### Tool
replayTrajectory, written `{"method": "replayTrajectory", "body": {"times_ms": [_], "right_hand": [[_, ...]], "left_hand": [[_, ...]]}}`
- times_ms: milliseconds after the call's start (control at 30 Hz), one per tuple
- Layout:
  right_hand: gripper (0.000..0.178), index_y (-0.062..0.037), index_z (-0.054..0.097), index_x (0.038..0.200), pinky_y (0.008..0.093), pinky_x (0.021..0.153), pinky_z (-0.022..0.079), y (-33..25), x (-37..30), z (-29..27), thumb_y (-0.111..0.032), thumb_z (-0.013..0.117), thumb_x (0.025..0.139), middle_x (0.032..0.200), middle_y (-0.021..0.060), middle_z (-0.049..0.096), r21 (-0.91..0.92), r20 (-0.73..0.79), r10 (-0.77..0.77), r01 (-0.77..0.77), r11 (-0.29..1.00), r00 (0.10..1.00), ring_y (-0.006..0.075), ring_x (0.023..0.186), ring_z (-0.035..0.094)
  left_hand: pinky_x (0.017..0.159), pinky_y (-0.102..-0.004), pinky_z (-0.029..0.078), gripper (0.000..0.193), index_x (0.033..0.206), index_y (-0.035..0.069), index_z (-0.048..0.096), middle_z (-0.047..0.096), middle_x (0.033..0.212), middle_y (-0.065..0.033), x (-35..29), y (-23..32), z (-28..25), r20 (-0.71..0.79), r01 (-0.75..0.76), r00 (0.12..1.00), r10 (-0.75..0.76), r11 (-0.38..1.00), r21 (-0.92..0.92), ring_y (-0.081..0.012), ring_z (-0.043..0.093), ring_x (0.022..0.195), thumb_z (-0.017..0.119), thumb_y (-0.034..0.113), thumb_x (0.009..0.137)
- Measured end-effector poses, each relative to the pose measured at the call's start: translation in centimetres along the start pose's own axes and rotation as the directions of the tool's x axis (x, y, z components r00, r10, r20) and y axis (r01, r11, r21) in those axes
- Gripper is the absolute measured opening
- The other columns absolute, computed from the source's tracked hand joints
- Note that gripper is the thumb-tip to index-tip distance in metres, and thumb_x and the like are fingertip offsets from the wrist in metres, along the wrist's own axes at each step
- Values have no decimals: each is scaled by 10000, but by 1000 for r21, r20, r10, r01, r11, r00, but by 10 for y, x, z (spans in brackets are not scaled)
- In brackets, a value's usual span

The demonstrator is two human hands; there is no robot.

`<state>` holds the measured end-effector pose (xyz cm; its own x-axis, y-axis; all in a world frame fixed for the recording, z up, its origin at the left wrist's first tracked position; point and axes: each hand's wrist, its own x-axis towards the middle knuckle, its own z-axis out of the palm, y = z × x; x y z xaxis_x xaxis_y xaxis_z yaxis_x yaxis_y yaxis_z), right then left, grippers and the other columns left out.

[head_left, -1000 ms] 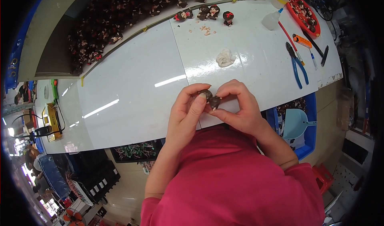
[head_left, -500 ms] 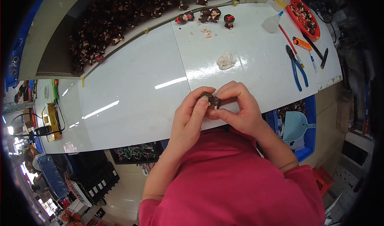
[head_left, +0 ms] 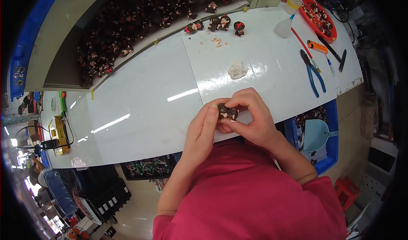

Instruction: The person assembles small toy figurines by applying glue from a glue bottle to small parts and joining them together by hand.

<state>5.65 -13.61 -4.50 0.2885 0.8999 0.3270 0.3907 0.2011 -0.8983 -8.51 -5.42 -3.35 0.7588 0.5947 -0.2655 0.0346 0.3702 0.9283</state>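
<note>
Near the front edge of the white table, both my hands are closed around one small dark brown figurine [head_left: 228,112] with pale parts. My left hand [head_left: 205,123] grips its left end, thumb lying along it. The fingertips and thumb of my right hand [head_left: 254,114] pinch it from the right. Fingers cover part of the figurine. Beyond my hands lies a crumpled white cloth or tissue [head_left: 237,70]. Farther back stand several similar brown figurines with red bows, among them a single one [head_left: 239,28], and small pale bits [head_left: 217,42] are scattered before them.
A large bin [head_left: 63,70] heaped with brown figurines borders the table's far left. At right lie blue-handled pliers [head_left: 313,73], an orange-handled tool [head_left: 317,47], a clear bottle [head_left: 284,28] and a red tray [head_left: 331,36] of parts. Below the right edge, a blue bin [head_left: 331,155] holds a light-blue dustpan [head_left: 315,135].
The figurine has turned in my fingers, showing more of its surface and pale parts. Both hands stay on it. The whole view has shifted slightly.
</note>
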Motion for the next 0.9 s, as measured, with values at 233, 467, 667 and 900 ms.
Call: {"method": "replayTrajectory", "body": {"times_ms": [233,467,667,900], "right_hand": [[293,-38,506,994,287,743,499,1,4,-3,-24,697,772,986,89,500,46,3,21,-21,999,1000,175,845,559],[331,-34,513,1037,308,759,489,-8,0,-7,-36,701,765,1008,101,509,46,24,36,-38,998,999,208,861,561],[437,-40,523,1102,315,739,491,-12,6,-7,-93,752,734,1012,108,538,37,-75,22,-19,999,997,204,824,578],[363,-53,541,1074,316,734,482,-5,14,-15,-96,718,760,982,93,554,-78,-34,-31,28,997,999,220,807,574]], "left_hand": [[719,-231,471,396,1199,-43,495,574,954,-61,3,5,4,14,-3,1000,1,992,126,-92,545,798,330,270,1022],[723,-222,491,314,1217,-8,499,576,954,-42,-4,23,8,-10,10,1000,-9,991,131,-72,559,793,416,203,1000],[722,-224,463,311,1224,13,511,591,890,-25,35,73,-36,-117,-133,967,225,842,523,-87,553,777,483,189,969],[946,-370,399,420,1256,8,504,535,1226,-185,173,138,-148,-5,-197,589,808,150,969,-316,532,1059,567,219,898]]}}
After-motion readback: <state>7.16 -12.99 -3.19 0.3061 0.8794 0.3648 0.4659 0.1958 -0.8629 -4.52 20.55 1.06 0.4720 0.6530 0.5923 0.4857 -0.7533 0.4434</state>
